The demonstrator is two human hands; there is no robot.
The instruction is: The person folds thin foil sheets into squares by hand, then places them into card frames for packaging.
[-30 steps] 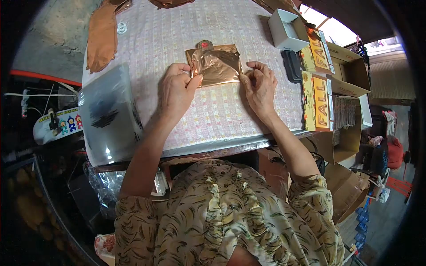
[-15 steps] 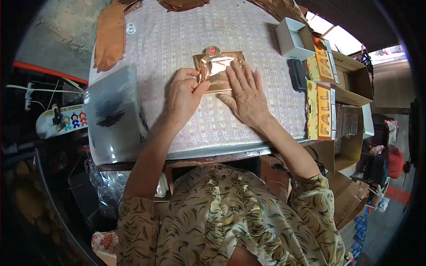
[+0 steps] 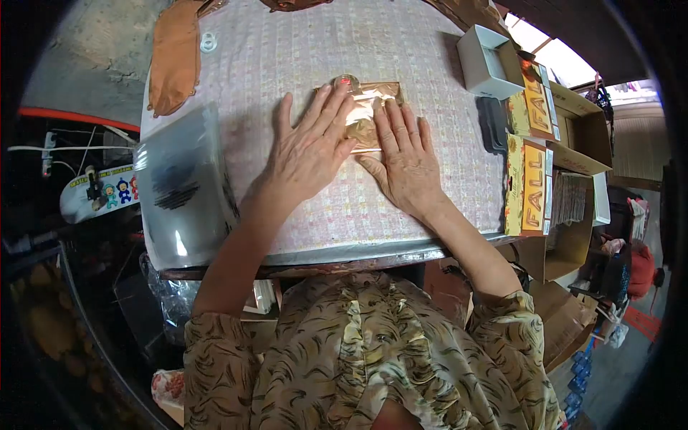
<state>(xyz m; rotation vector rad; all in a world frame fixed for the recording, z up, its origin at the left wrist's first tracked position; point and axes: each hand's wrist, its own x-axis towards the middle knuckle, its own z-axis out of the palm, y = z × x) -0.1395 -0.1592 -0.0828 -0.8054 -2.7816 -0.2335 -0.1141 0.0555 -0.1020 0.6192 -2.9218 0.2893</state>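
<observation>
A flat, folded piece of shiny copper-coloured foil (image 3: 364, 134) lies in the middle of the cloth-covered table. My left hand (image 3: 308, 149) rests palm down over its left side, fingers stretched and spread. Flat on the right side of the foil is my right hand (image 3: 410, 168), its fingers extended and the thumb pointing toward the left hand. At the foil's far edge, by my left fingertips, sits a small round clear object (image 3: 347, 79) with a red mark. Much of the foil's left part is hidden under my left hand.
Clear plastic sleeves (image 3: 175, 215) are stacked at the table's left edge, below a copper foil balloon (image 3: 174, 68). White rings (image 3: 208, 42) lie beside that balloon. To the right are a white open box (image 3: 487, 64), a black item (image 3: 491, 124) and packages marked FALL (image 3: 532, 188). Cardboard boxes (image 3: 573, 247) stand beyond.
My left hand has gone from curled fingers gripping the foil's left edge to lying flat across it. The right hand stays flat on the foil. The view has shifted slightly.
</observation>
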